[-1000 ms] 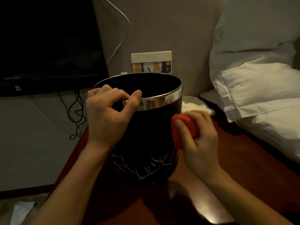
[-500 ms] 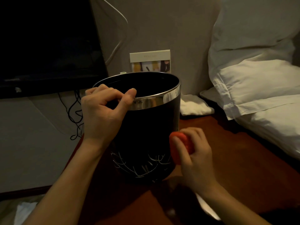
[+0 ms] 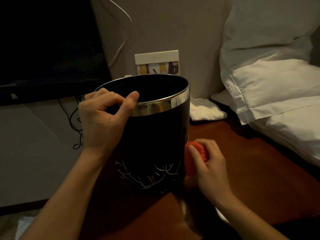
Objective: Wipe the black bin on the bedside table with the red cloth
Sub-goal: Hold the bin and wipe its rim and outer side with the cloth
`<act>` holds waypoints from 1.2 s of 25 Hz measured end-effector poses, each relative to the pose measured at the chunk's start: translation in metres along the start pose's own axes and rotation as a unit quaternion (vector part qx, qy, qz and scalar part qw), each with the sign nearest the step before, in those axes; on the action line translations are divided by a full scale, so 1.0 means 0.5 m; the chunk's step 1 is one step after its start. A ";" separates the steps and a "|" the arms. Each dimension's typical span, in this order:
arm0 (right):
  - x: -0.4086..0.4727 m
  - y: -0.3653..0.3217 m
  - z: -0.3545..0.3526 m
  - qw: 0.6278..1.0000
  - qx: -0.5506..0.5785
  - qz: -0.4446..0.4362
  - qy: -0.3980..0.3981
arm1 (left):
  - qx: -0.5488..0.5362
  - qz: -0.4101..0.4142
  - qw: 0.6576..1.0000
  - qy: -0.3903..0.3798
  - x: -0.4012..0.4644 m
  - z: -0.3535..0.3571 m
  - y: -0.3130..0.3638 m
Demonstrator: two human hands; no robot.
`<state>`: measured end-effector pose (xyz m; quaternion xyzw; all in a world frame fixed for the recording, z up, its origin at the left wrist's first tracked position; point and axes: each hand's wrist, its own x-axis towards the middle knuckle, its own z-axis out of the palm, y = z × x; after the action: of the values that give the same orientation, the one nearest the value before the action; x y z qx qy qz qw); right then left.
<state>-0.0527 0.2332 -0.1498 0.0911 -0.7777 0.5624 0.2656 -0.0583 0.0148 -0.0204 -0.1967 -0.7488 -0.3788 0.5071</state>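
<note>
My left hand (image 3: 102, 118) pinches shiny rim so black bin (image 3: 152, 141) on bedside table (image 3: 251, 170) won't slide; my right hand (image 3: 207, 163) squeezes red cloth (image 3: 194, 156), pressing it low on bin's side to rub.

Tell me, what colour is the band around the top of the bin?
Shiny silver, on the black bin; the head view shows its band best.

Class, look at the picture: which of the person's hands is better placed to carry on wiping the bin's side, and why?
The right hand. It grips the red cloth against the black bin low on its side, while the left hand holds the rim, probably steadying it.
</note>
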 end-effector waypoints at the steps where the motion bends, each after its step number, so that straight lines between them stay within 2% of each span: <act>1: 0.013 -0.019 0.000 0.999 0.010 -0.027 0.024 | 0.001 0.001 1.000 0.000 0.002 -0.001 -0.001; 4: 0.011 -0.029 0.010 0.998 0.031 -0.042 0.042 | -0.006 0.006 1.000 -0.003 0.001 -0.003 -0.001; 9: -0.030 0.034 0.027 0.997 0.020 0.075 0.016 | -0.010 0.000 1.000 0.003 0.000 0.002 -0.003; 15: 0.031 -0.028 0.012 0.996 0.036 -0.026 0.075 | -0.010 -0.001 1.000 0.002 0.001 -0.002 -0.003; 17: 0.026 -0.017 0.013 0.997 0.029 -0.017 0.067 | -0.008 0.000 1.000 0.001 0.001 0.000 -0.001; 20: -0.004 0.020 0.013 0.999 0.011 0.044 0.026 | -0.019 -0.002 1.000 -0.007 0.002 -0.004 -0.004; 23: -0.015 0.029 -0.002 0.996 0.028 0.073 0.042 | -0.069 -0.036 0.997 -0.016 0.002 -0.006 -0.014; 25: -0.017 0.013 -0.012 0.996 0.039 0.061 0.052 | -0.090 -0.066 0.994 -0.005 0.011 -0.010 -0.014; 27: -0.021 -0.005 -0.020 0.997 0.034 0.033 0.053 | -0.036 -0.044 0.998 -0.002 0.018 -0.015 -0.010; 30: -0.020 -0.042 -0.027 0.997 0.046 -0.010 0.059 | 0.083 0.053 0.995 -0.004 0.002 -0.003 0.036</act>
<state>-0.0310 0.2366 -0.1346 0.0777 -0.7328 0.5994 0.3125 -0.0454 0.0250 -0.0127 -0.1944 -0.7681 -0.2873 0.5383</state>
